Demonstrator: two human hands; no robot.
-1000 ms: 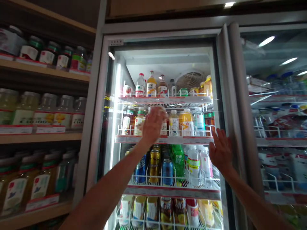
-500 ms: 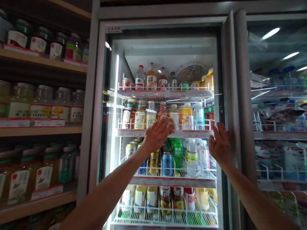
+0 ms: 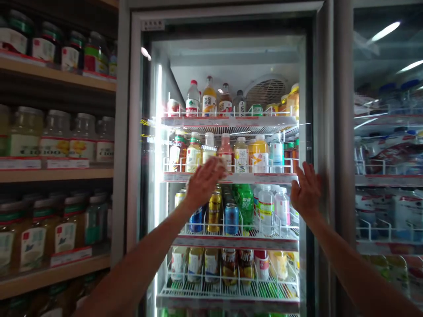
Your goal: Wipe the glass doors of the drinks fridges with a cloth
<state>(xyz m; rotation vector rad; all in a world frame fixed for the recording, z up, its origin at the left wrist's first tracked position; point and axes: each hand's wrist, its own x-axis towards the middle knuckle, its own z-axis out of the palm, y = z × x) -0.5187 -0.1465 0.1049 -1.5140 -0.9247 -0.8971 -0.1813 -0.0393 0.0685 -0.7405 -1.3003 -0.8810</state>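
My left hand (image 3: 202, 184) presses a crumpled pale cloth (image 3: 220, 168) to the closed glass door (image 3: 228, 50) of a drinks fridge, at about the height of the second shelf. The hand is slightly blurred, and much of the cloth is hidden under its fingers. Farther right, my right hand (image 3: 306, 187) lies with fingers stretched out at the door's right edge, by the metal frame (image 3: 325, 132); it holds nothing. Behind the glass stand rows of bottles, among them a pink bottle (image 3: 225, 149), and cans such as a gold can (image 3: 214, 211).
Wooden shelves (image 3: 59, 175) with several juice bottles (image 3: 54, 132) stand to the left. A second glass-fronted fridge (image 3: 386, 180) with packs and bottles adjoins on the right. White wire racks (image 3: 228, 288) hold the drinks inside. Lights reflect in the glass.
My left hand has swept the cloth down and right across the glass, then back left. My right hand stays at the door's edge. The view has tilted downward and come slightly nearer.
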